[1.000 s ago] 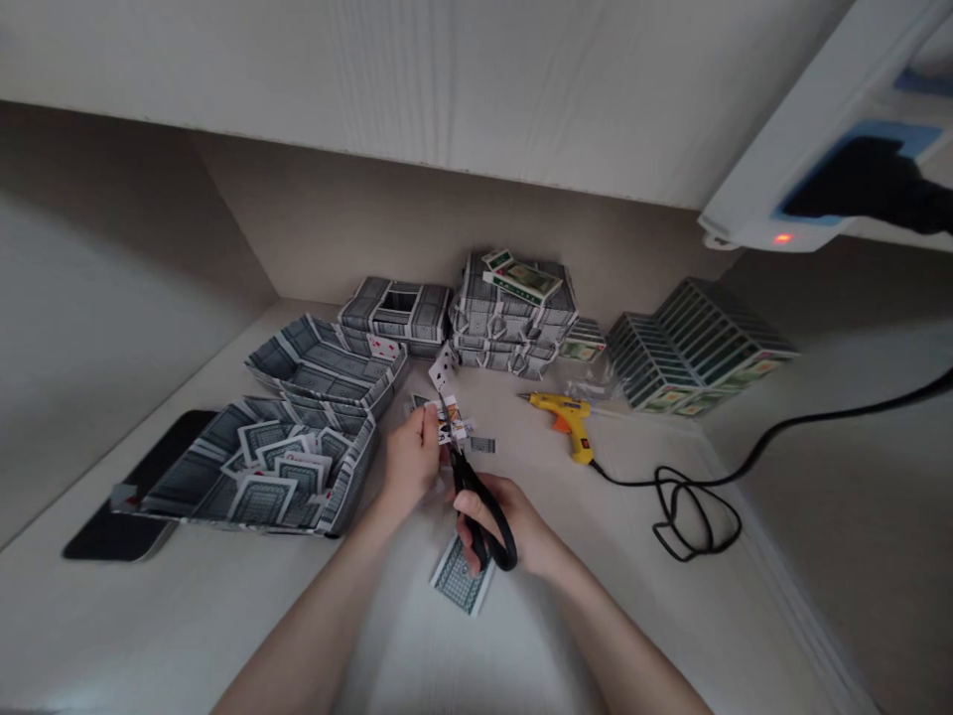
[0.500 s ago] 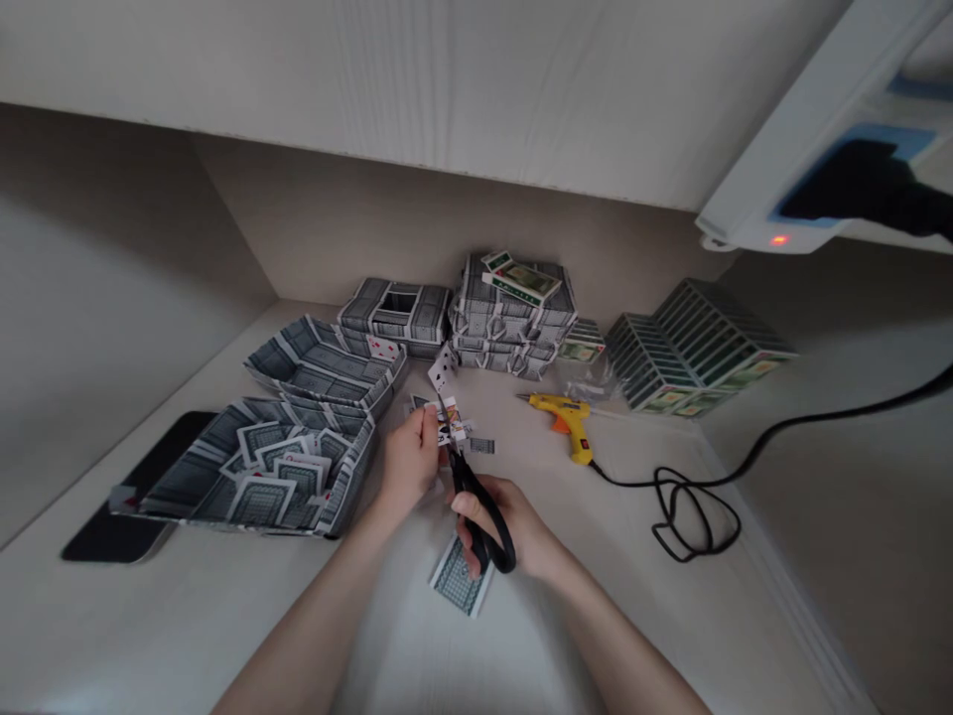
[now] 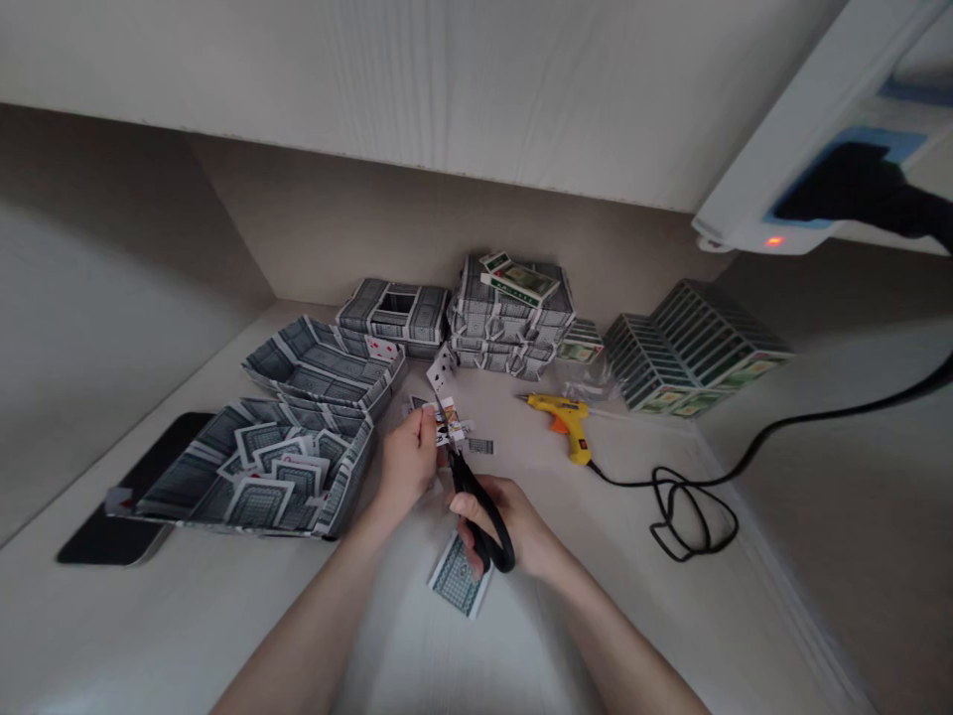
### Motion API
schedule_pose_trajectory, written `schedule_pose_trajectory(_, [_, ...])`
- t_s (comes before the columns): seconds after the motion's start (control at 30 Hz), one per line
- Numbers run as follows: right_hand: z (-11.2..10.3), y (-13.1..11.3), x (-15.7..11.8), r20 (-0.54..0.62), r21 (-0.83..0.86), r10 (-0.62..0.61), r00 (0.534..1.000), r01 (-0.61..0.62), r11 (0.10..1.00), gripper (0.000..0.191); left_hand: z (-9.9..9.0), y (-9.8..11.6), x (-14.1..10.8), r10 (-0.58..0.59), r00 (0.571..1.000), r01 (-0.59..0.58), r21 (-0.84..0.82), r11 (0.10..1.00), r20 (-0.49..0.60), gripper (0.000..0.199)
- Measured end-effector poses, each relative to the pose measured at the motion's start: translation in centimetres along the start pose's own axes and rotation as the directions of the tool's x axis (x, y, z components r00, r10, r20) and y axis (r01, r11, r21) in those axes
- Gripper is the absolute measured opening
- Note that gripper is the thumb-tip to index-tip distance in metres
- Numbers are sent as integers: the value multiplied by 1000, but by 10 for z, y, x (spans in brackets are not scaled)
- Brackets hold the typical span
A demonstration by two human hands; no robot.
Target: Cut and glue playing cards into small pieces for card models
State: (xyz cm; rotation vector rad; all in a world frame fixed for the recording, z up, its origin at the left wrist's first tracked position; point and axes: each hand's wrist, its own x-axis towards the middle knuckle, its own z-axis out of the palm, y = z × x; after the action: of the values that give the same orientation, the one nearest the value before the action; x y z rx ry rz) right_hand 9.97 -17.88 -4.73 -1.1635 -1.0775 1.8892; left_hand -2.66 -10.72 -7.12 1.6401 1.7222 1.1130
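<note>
a pale counter (image 3: 417, 636) fills a white-walled alcove under a shelf (image 3: 372, 79), carrying trays folded from playing cards (image 3: 324, 367) and a yellow glue gun (image 3: 566, 422). the left hand (image 3: 406, 467) pinches a cut piece of card (image 3: 447, 422) between thumb and fingers, the piece just beside it at the blades of the black scissors (image 3: 476, 497), whose handles the right hand (image 3: 495, 526) grips.

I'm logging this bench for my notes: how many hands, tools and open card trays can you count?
Hands: 2
Scissors: 1
Hot glue gun: 1
Open trays made of playing cards: 2
Total: 6
</note>
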Motion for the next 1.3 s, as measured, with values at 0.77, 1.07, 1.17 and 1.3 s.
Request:
schedule_pose_trajectory(0.77, [3, 0, 1, -56, 44, 10, 998, -7, 999, 40, -2, 3, 0, -39, 999, 40, -54, 998, 18, 38])
schedule_pose_trajectory(1.07, [3, 2, 3, -117, 45, 13, 993, -8, 999, 43, 2, -5, 0, -52, 998, 54, -96, 994, 26, 39])
schedule_pose_trajectory(1.17, [-2, 0, 6, -142, 57, -28, 989, 36, 998, 44, 1, -4, -2, -77, 994, 90, -195, 977, 75, 39])
schedule_pose_trajectory(1.3, [-17, -3, 8, -297, -63, -152, 943, 140, 988, 45, -1, -1, -3, -81, 989, 115, -301, 947, 123, 42])
